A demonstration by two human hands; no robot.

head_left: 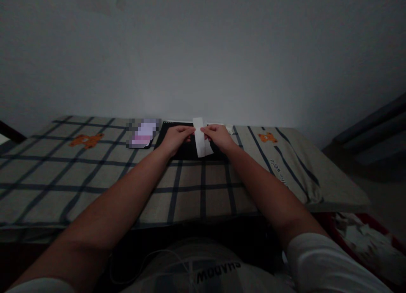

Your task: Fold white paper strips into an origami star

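From the head camera, both arms stretch forward over a checked cloth [190,191] printed with orange bears. The left hand [176,138] and the right hand [218,137] meet at a white paper strip [200,137], each pinching one long edge between thumb and fingertips, the other fingers curled. The strip stands nearly upright, just above a black tablet [187,151] lying flat on the cloth. A phone [143,133] with a blurred screen lies just left of the tablet, near the left hand.
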